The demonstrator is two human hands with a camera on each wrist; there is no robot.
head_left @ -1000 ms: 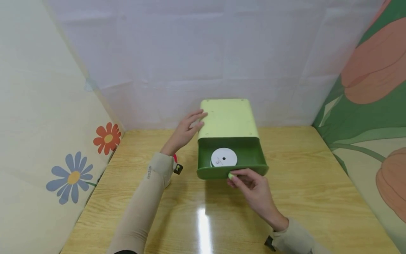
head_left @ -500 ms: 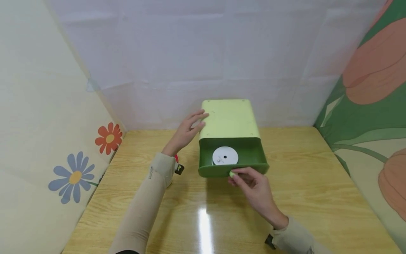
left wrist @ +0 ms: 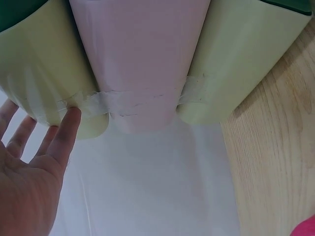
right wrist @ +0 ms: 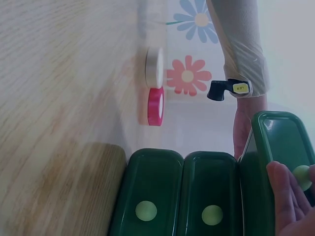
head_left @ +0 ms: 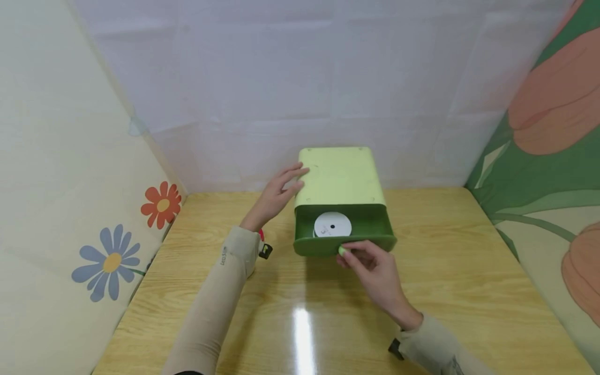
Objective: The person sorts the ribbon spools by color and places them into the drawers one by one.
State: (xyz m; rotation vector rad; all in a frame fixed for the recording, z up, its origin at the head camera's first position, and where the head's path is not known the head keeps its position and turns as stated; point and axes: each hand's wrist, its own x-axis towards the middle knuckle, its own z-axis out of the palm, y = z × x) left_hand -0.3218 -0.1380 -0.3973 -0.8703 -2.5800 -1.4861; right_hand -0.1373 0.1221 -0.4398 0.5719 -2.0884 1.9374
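Note:
A light green drawer unit [head_left: 339, 174] stands on the table, its dark green top drawer [head_left: 309, 247] partly pulled out. Inside lies a white round spool [head_left: 333, 224] with a small central hole, its lower edge hidden by the drawer front. My right hand [head_left: 375, 276] pinches the drawer's pale green knob [right wrist: 302, 178] between thumb and fingers. With fingers spread and fairly straight, my left hand [head_left: 274, 198] touches the unit's upper left edge. The left wrist view shows this hand [left wrist: 34, 172] against the top casing [left wrist: 44, 73], which is taped to a pink casing [left wrist: 140, 59] below.
Two lower drawers [right wrist: 150, 184] with round knobs are shut beneath the top one. On the table, left of the unit, stand a white roll [right wrist: 154, 68] and a pink roll [right wrist: 155, 106]. A white cloth backdrop [head_left: 244, 94] hangs close behind the unit.
The top drawer has slid a little way into the unit, carrying the white spool back with it. My right hand has moved forward on the knob; the left hand keeps its place.

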